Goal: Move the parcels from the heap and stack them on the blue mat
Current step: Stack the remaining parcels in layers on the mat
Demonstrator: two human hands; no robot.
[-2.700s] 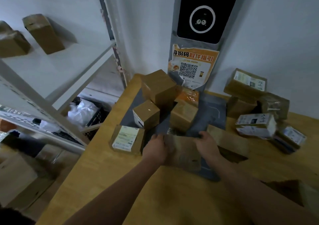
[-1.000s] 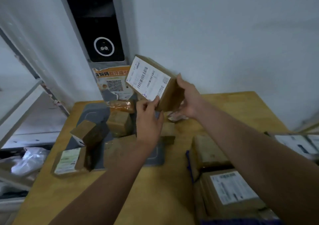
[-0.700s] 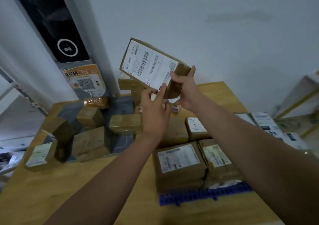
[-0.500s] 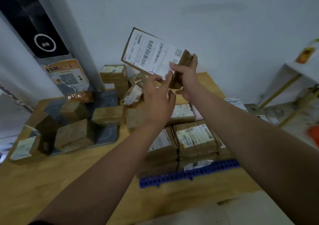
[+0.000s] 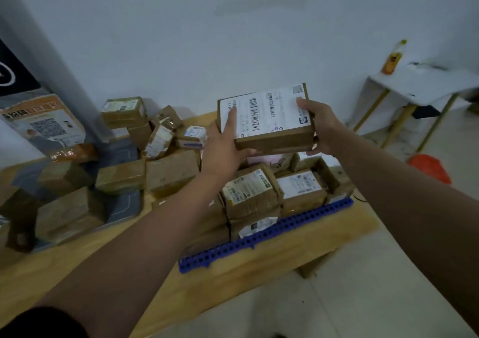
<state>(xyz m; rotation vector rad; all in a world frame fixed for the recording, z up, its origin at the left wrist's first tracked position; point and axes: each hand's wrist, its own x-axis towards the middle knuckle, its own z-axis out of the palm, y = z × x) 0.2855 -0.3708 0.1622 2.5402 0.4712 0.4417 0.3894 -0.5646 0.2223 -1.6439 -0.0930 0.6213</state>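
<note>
Head view: my box (image 5: 264, 120) has tipped flat over the blue mat (image 5: 272, 230) at one o'clock, ready to stack. My left hand (image 5: 223, 146) and right hand (image 5: 324, 128) grasp it.

1. The raised parcel (image 5: 264, 120) is brown cardboard with a white label striped by black barcodes.
2. The blue mat (image 5: 272, 231), near right, is bright blue, dotted with rows of round holes.
3. The stacked parcels (image 5: 251, 192) are brown with white printed labels.
4. The table (image 5: 298, 249) is pale yellow wood.
5. The pad (image 5: 121, 203), left, is dark grey with thin white outlines.
6. The poster (image 5: 44, 122), far left, is orange and white with a black QR code.
</note>
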